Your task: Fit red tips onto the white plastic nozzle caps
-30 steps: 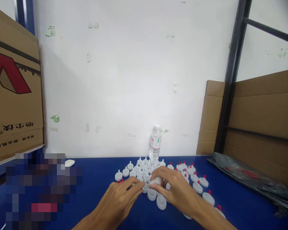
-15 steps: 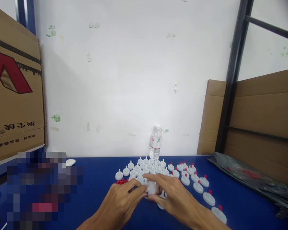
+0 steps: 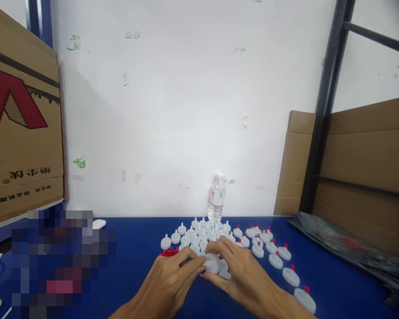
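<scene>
A white plastic nozzle cap (image 3: 213, 263) is held over the table between the thumb and fingers of my right hand (image 3: 237, 266). The cap is tilted, its narrow end toward the left. My left hand (image 3: 173, 270) is closed in a pinch, fingertips against that end; whatever is between them is hidden. Behind my hands stand several white nozzle caps (image 3: 165, 242) with bare spouts, close together. A small pile of red tip covers (image 3: 169, 252) lies just beyond my left hand. To the right stand several white caps with red tips (image 3: 290, 275), spread out.
A clear water bottle (image 3: 216, 197) stands against the white wall at the back of the blue table (image 3: 129, 248). Dark plastic bags (image 3: 349, 248) lie along the right edge. A large cardboard box (image 3: 23, 146) is at left, beside a blurred patch.
Both hands stay together at the held cap, with the right fingers bent up slightly more. The whole view has shifted a little; the standing caps look unmoved.
</scene>
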A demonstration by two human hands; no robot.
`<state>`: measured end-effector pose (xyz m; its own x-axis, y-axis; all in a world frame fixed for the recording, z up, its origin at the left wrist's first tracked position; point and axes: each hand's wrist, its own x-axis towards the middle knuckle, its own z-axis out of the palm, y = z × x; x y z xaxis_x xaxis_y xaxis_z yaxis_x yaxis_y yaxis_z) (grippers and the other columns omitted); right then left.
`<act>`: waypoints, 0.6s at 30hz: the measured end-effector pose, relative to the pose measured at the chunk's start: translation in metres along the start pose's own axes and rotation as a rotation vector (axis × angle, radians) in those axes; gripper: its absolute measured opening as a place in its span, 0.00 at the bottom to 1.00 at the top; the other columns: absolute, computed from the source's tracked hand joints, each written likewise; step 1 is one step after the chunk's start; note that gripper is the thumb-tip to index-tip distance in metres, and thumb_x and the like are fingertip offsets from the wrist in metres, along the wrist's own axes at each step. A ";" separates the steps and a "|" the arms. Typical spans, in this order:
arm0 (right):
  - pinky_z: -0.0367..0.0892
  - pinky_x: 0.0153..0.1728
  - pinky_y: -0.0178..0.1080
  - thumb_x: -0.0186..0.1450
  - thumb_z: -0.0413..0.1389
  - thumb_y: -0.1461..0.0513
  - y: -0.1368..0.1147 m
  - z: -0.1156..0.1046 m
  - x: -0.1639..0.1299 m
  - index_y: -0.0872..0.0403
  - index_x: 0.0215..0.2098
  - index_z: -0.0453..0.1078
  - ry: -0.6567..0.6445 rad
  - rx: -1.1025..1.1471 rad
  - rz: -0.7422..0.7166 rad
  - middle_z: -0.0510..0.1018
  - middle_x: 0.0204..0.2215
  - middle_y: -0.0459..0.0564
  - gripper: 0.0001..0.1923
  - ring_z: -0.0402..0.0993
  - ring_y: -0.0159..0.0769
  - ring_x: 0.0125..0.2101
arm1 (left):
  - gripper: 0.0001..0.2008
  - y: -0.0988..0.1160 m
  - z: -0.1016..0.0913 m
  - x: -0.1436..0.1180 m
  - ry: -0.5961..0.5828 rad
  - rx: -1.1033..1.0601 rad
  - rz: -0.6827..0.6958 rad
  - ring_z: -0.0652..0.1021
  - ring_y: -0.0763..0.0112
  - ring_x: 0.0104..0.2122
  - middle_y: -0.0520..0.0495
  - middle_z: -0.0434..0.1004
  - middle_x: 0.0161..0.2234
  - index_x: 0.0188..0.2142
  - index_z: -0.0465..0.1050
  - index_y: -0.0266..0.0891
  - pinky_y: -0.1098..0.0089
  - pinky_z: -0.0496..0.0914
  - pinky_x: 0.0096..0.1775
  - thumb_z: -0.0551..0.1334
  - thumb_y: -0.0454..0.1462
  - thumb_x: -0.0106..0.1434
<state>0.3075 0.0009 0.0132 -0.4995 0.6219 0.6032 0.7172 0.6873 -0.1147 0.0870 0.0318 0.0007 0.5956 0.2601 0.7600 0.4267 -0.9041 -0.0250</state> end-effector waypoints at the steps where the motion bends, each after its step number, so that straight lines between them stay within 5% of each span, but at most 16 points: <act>1: 0.72 0.36 0.39 0.64 0.64 0.65 -0.001 0.000 0.000 0.47 0.51 0.61 -0.013 0.021 0.025 0.74 0.42 0.46 0.22 0.76 0.39 0.39 | 0.14 0.000 0.000 0.000 -0.008 -0.005 -0.005 0.79 0.73 0.27 0.49 0.78 0.37 0.56 0.70 0.44 0.74 0.66 0.24 0.51 0.34 0.76; 7: 0.73 0.37 0.40 0.63 0.64 0.65 -0.008 -0.003 0.004 0.45 0.53 0.61 -0.074 0.059 0.117 0.74 0.44 0.47 0.25 0.77 0.40 0.40 | 0.15 -0.001 0.004 -0.003 -0.036 -0.069 -0.050 0.79 0.74 0.29 0.49 0.77 0.38 0.57 0.70 0.45 0.76 0.68 0.26 0.50 0.36 0.77; 18: 0.74 0.36 0.38 0.67 0.62 0.61 0.000 0.000 0.001 0.48 0.53 0.62 0.061 0.007 -0.066 0.74 0.41 0.49 0.19 0.76 0.38 0.38 | 0.19 -0.002 0.004 -0.002 -0.117 -0.023 -0.161 0.80 0.71 0.29 0.50 0.78 0.34 0.44 0.74 0.43 0.73 0.67 0.29 0.46 0.43 0.78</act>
<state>0.3068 0.0011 0.0139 -0.5143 0.5514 0.6569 0.6804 0.7286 -0.0789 0.0879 0.0341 -0.0035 0.5965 0.4382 0.6724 0.5080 -0.8548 0.1064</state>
